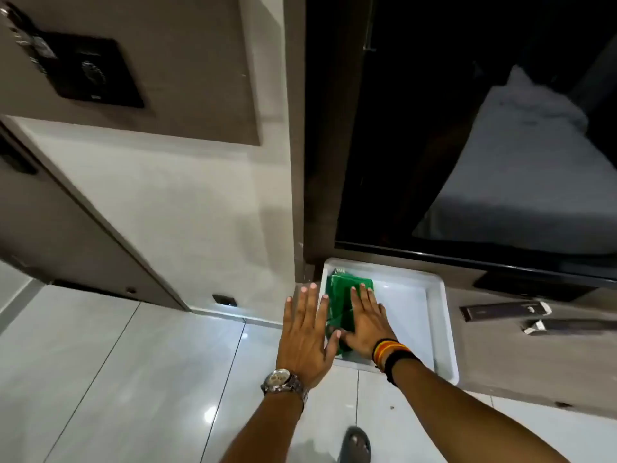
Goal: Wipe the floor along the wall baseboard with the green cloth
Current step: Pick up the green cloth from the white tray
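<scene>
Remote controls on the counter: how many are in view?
2, both right of the white tray: one remote nearer the TV, the second just in front of it, cut off by the frame edge.

White tray [444,315] right half bare, open to reach from its near edge. Green cloth [347,295] fills its left side under both flat hands. TV screen [467,162] blocks the far edge; wall corner [298,195] hems the tray's far-left corner. Two remotes [504,310] lie on the desk [521,372] just right of the tray. Floor tiles [150,362] left stay open.

A tray [440,329] sits on the table [500,369], at its left end beside the wall [167,212]. The cloth [347,295] lies in the tray's left part under the right hand [364,320]; the left hand [305,332] is just left of it.
</scene>
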Demonstrator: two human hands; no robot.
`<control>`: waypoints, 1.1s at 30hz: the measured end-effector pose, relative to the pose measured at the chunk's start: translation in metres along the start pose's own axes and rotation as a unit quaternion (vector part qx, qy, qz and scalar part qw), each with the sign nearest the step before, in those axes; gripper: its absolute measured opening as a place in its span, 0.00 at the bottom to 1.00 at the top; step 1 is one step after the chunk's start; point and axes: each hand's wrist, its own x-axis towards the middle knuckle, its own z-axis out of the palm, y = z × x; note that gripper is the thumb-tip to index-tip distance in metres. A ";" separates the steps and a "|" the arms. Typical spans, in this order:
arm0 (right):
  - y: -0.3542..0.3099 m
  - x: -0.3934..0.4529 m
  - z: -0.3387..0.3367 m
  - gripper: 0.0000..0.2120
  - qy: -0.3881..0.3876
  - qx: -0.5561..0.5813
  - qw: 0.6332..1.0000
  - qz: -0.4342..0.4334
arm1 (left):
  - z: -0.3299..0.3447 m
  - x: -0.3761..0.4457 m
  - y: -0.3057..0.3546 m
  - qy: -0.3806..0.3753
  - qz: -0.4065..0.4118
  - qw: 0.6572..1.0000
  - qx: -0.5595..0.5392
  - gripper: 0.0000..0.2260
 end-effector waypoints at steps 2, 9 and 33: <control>0.000 0.012 0.005 0.52 -0.026 -0.023 0.999 -0.016 | 0.001 0.006 0.002 -0.005 -0.018 1.000 0.001 0.35; -0.012 0.033 0.023 0.45 -0.015 -0.044 0.999 0.009 | 0.003 0.014 0.006 -0.008 -0.041 0.999 0.031 0.36; -0.251 -0.037 0.018 0.26 0.090 0.324 0.941 -0.027 | -0.005 -0.091 -0.229 -0.003 -0.184 0.983 -0.013 0.32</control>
